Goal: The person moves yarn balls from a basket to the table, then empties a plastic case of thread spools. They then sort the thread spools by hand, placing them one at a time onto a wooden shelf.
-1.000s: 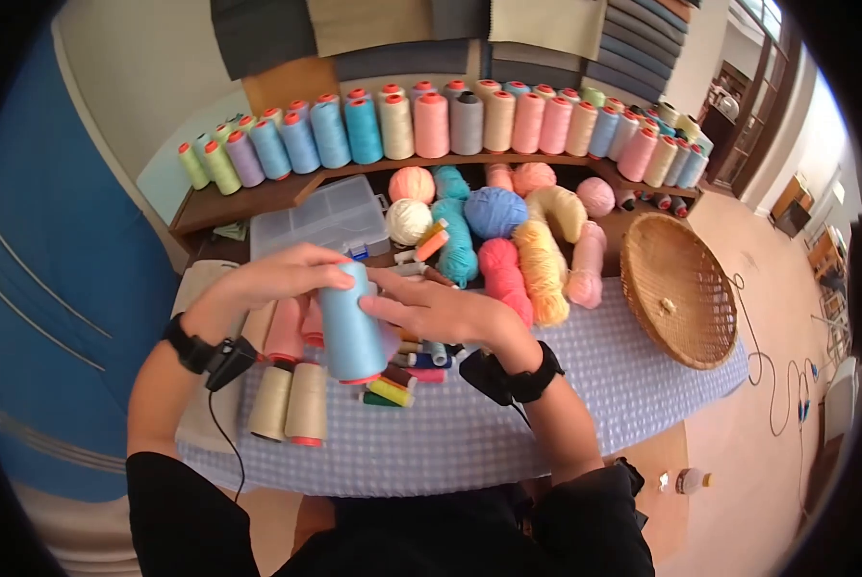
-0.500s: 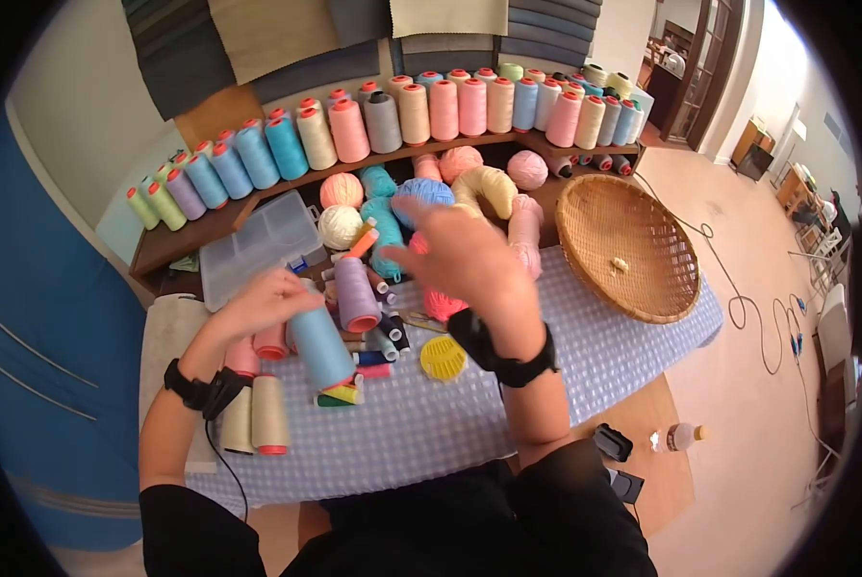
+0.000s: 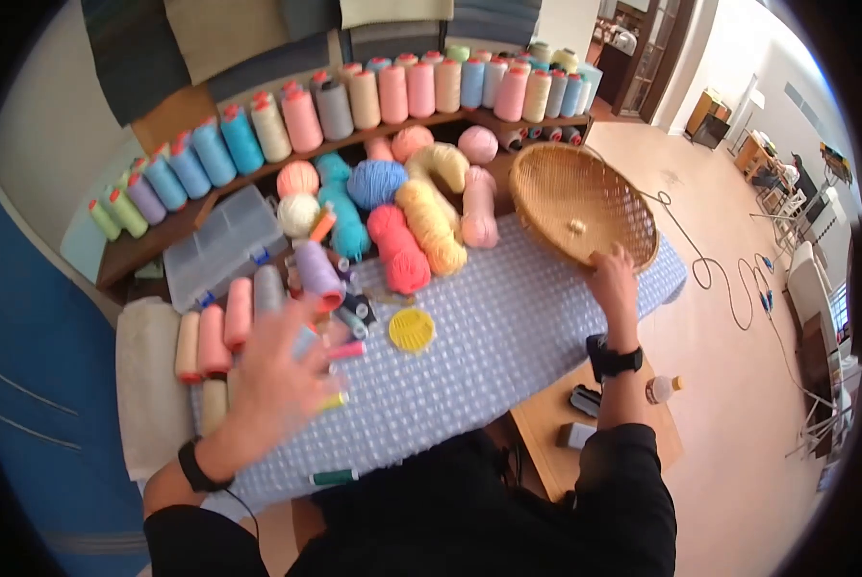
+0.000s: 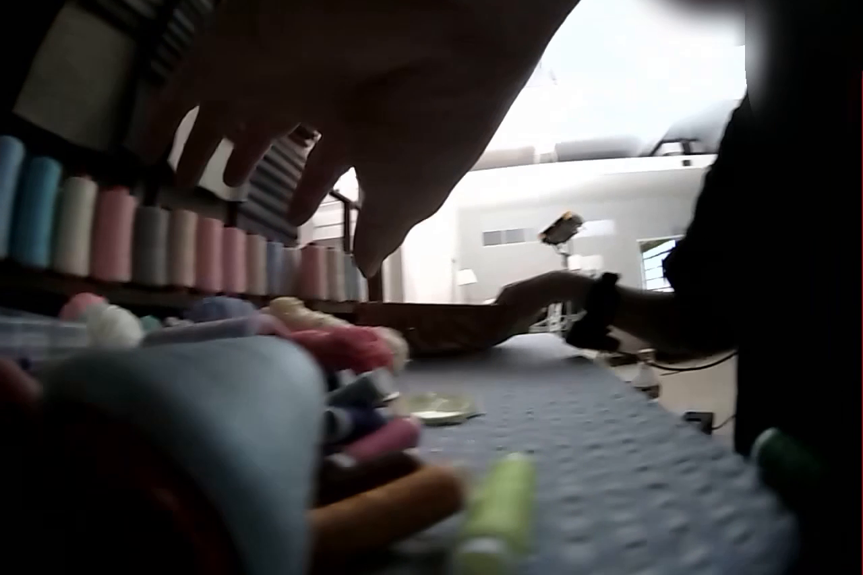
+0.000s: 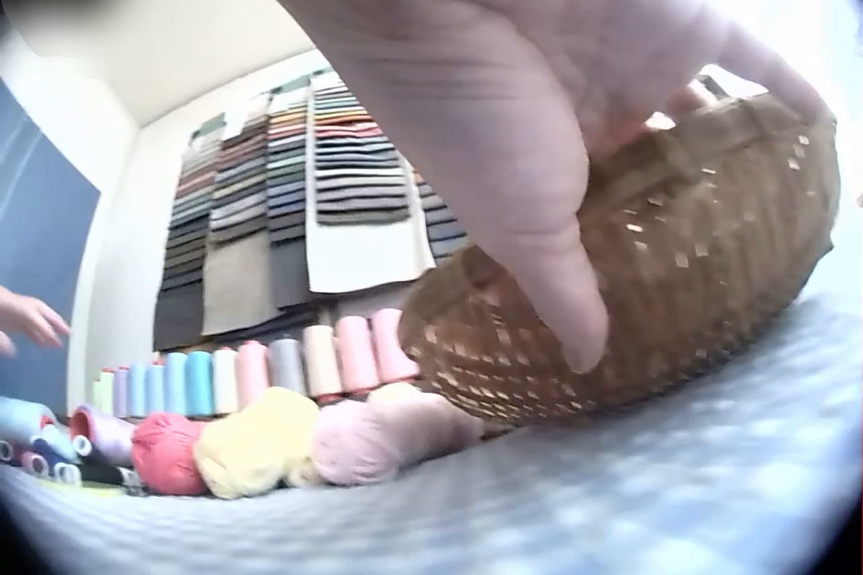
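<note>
At the front rim of the wicker basket (image 3: 585, 202), my right hand (image 3: 616, 288) pinches the edge, thumb outside and fingers over the rim in the right wrist view. My left hand (image 3: 275, 389), blurred, hovers above the small spools with its fingers spread and nothing in them. Below it in the left wrist view lies a light blue cone (image 4: 202, 427), beside an orange-brown spool (image 4: 391, 505) and a yellow-green spool (image 4: 499, 508). A purple cone (image 3: 317, 273) leans on the small spools. The basket holds a small pale piece (image 3: 576, 227).
Thread cones (image 3: 301, 120) line the curved shelf. Yarn skeins (image 3: 399, 250) and a clear plastic box (image 3: 221, 248) lie before it. A yellow disc (image 3: 412, 329) and a green spool (image 3: 334, 477) rest on the checked cloth. A bottle (image 3: 660, 388) stands at the right.
My left hand has let go of the light blue cone and opened. My right hand has moved right and taken the basket's rim. The head view has shifted right; a green spool now lies near the front edge.
</note>
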Demonstrator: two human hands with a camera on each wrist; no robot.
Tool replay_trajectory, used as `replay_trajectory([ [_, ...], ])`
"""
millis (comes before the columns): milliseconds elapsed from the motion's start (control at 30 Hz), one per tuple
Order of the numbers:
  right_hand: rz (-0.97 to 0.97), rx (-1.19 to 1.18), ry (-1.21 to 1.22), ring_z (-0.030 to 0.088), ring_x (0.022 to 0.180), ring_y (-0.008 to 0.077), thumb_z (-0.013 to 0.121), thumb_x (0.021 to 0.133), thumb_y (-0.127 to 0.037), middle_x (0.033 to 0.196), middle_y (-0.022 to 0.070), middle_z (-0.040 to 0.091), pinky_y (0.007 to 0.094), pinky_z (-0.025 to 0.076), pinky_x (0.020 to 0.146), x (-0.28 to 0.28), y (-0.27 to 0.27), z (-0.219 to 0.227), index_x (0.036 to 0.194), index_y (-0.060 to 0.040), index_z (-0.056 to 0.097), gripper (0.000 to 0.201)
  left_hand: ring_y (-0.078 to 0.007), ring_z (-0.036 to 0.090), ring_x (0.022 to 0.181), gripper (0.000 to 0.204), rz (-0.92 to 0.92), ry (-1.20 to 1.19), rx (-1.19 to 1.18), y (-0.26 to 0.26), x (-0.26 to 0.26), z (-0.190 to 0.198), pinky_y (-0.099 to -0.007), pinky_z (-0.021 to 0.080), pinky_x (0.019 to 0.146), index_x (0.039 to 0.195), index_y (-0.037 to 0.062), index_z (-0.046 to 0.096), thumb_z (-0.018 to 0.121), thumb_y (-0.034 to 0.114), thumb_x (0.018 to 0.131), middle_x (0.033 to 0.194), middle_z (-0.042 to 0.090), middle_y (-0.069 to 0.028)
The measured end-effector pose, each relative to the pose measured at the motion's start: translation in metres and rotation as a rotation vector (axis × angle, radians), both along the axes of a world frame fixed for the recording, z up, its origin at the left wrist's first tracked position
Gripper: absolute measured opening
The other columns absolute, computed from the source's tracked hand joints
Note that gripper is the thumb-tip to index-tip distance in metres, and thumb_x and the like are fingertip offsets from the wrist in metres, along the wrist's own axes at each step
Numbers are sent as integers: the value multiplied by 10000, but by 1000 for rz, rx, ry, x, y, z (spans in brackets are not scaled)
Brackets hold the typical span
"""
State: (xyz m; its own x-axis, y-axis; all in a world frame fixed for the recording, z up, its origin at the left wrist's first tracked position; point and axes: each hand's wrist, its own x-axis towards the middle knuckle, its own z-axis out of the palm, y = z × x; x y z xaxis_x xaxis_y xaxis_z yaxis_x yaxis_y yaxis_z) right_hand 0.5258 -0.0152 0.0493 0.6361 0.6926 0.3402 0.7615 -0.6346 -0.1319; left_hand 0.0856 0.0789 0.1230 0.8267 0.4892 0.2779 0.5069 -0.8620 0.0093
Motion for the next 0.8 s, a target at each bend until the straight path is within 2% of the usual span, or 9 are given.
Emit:
replay_trajectory([
  [33, 40, 7, 3, 469, 1117, 383, 687, 724, -264, 1169, 195, 531, 484, 434, 884, 20, -1, -8, 934, -95, 655, 271, -326, 386, 1247, 549, -207, -8, -202, -22, -2, -4, -535, 270, 1013, 1207, 175, 541, 712, 333, 710, 1356, 401, -117],
  [133, 280, 191, -206, 491, 1069, 387, 732, 671, -141, 1004, 167, 599, 465, 392, 929, 100, -5, -39, 967, -27, 604, 342, -305, 383, 1257, 588, -246, 138, -290, -74, -16, -23, -516, 275, 1026, 1196, 131, 551, 705, 385, 689, 1343, 390, -179],
  [200, 424, 258, -292, 449, 1142, 384, 732, 673, -81, 1095, 208, 562, 462, 371, 955, 129, -7, -49, 994, -20, 576, 362, -330, 395, 1247, 595, 0, 68, -220, -77, -35, -38, -516, 318, 1011, 1200, 111, 548, 743, 310, 675, 1365, 375, -172],
  [267, 393, 188, -272, 435, 1167, 393, 715, 702, -60, 1197, 235, 498, 457, 372, 961, 124, -11, -40, 1030, -22, 563, 363, -347, 399, 1234, 568, 246, -94, -216, -85, -58, -56, -504, 332, 1005, 1180, 87, 553, 758, 210, 665, 1353, 380, -171],
  [400, 248, 185, -267, 436, 1197, 375, 693, 777, -138, 1282, 212, 438, 439, 390, 962, 82, -33, -13, 1222, -141, 508, 482, -341, 514, 1081, 412, 322, -179, -130, -105, -75, -88, -448, 427, 911, 1034, 58, 614, 761, 149, 660, 1201, 505, -158],
  [467, 286, 199, -248, 434, 1206, 363, 673, 804, -165, 1288, 196, 441, 437, 391, 961, 55, -37, 0, 1231, -149, 509, 458, -279, 588, 899, 302, 249, -408, -50, -128, -81, -112, -392, 484, 793, 909, 51, 639, 761, 94, 637, 1012, 590, -119],
  [533, 302, 202, -217, 433, 1215, 351, 653, 831, -192, 1294, 180, 444, 434, 392, 960, 31, -42, 14, 1241, -156, 511, 435, -214, 589, 753, 156, 120, -329, -301, -151, -76, -130, -340, 494, 679, 799, 45, 629, 722, 62, 674, 863, 600, -70],
  [667, 338, 141, -187, 474, 1179, 329, 606, 869, -214, 1257, 177, 479, 421, 402, 948, 30, -48, 21, 1205, -112, 533, 358, -268, 611, 817, 203, 386, -59, -390, -151, -90, -205, -363, 507, 708, 961, 58, 632, 647, 136, 775, 930, 612, -97],
  [800, 288, 97, -148, 463, 1165, 363, 629, 847, -218, 1239, 225, 474, 426, 397, 954, 54, -40, 7, 1268, -87, 460, 473, -293, 601, 890, 344, 289, -20, -452, -144, -83, -227, -400, 510, 742, 1077, 83, 580, 649, 137, 745, 1017, 575, -114],
])
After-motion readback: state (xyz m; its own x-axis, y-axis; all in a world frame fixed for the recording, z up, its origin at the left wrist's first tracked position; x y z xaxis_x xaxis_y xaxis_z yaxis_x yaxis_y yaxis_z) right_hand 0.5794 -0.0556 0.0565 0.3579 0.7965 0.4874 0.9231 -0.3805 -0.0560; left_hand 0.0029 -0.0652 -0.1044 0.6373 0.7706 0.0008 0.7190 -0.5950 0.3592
